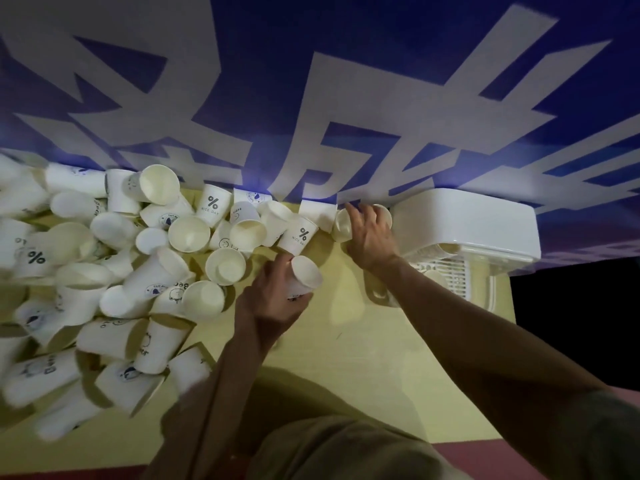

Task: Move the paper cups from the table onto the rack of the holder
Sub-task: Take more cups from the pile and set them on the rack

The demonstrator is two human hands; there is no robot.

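Observation:
Several white paper cups lie in a loose heap over the left half of the yellow table. My left hand grips one cup at the heap's right edge, its mouth tilted up to the right. My right hand reaches to the table's far edge with its fingers around two cups lying by the wall. Just right of that hand stands the white cup holder; its slotted rack shows under the lid with cups inside.
A blue wall with large white characters rises directly behind the table. The table's right edge drops into darkness past the holder. A transparent tray part lies in front of the holder under my right forearm.

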